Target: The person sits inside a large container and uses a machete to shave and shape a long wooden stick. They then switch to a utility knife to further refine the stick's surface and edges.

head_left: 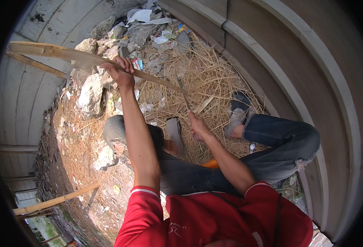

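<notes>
A long split strip of bamboo (156, 79) slants from the upper left down to the middle of the head view. My left hand (121, 73) is closed round it partway along. In my right hand (198, 125) is the handle of a knife (183, 92), its narrow blade pointing up and away from me. The blade crosses close to the strip's near end; whether the two touch I cannot tell. Thin straw-like bamboo shavings (206, 78) lie heaped beneath both, between my feet.
Pale rocks (91, 94) and litter lie beyond and left of my left arm. A ribbed metal sheet wall (272, 49) curves along the right. Another bamboo pole (58, 200) juts in at lower left. Something orange (210, 164) lies by my right forearm.
</notes>
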The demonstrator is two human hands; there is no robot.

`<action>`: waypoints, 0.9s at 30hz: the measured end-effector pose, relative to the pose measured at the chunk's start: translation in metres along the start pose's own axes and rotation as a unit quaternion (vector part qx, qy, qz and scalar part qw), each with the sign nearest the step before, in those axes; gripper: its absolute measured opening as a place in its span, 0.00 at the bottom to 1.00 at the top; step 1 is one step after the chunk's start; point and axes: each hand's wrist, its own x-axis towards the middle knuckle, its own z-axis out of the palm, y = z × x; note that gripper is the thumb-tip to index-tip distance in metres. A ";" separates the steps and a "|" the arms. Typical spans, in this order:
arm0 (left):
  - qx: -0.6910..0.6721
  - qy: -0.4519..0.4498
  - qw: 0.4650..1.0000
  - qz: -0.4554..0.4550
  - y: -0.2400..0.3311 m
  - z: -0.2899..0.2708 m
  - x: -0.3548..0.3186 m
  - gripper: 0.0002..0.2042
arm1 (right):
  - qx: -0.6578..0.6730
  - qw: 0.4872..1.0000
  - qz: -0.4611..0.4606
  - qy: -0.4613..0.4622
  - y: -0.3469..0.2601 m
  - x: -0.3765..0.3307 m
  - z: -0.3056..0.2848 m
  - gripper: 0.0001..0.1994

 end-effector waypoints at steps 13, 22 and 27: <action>0.105 0.069 0.990 0.061 0.010 0.007 -0.012 0.42 | 0.019 0.999 0.045 -0.013 0.027 -0.018 -0.004 0.31; 0.056 0.134 0.988 0.054 -0.001 0.000 -0.001 0.37 | 0.045 0.995 0.079 0.038 0.071 0.021 0.013 0.31; 0.057 0.131 0.989 0.040 0.006 0.018 -0.011 0.31 | -0.019 1.000 0.008 0.009 0.024 -0.015 0.011 0.30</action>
